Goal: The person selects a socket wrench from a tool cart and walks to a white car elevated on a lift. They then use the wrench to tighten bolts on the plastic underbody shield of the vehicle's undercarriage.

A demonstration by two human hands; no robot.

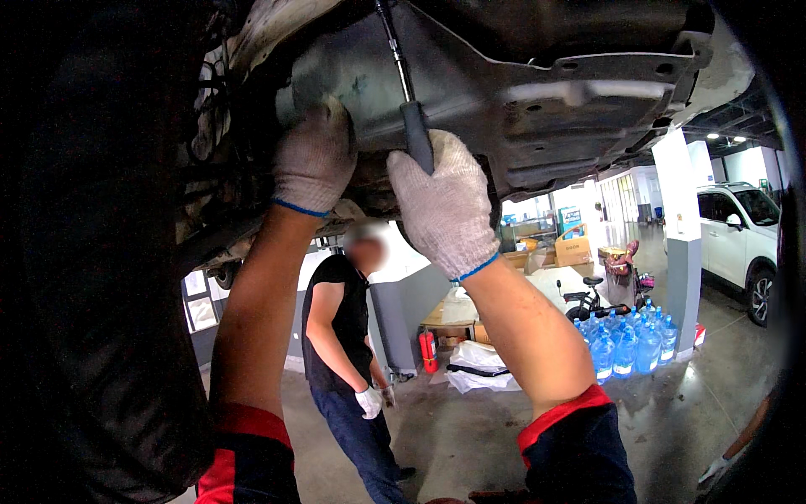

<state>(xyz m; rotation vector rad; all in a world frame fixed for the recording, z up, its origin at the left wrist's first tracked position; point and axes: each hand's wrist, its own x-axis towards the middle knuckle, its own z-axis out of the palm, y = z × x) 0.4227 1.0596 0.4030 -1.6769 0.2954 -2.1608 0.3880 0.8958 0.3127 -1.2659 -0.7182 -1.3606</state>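
Observation:
Both my hands, in white knit gloves with blue cuffs, are raised beneath a car's underside. My right hand [445, 197] is wrapped round the dark handle of a socket driver [415, 134]. Its shiny shaft slants up and slightly left, and the tip is out of view past the upper edge. My left hand [315, 160] is up by the left part of the dark underbody panel [470, 92]. Its fingers are blurred and mostly hidden, so what they hold, if anything, does not show.
A dark tyre [109, 269] fills the left side. Beyond my arms stands a person in dark clothes [340, 311] with gloved hands lowered. Further back are a red fire extinguisher [428, 351], blue water jugs [625, 349], a pillar [682, 252] and a white car [739, 235]. Another gloved hand [714, 469] shows lower right.

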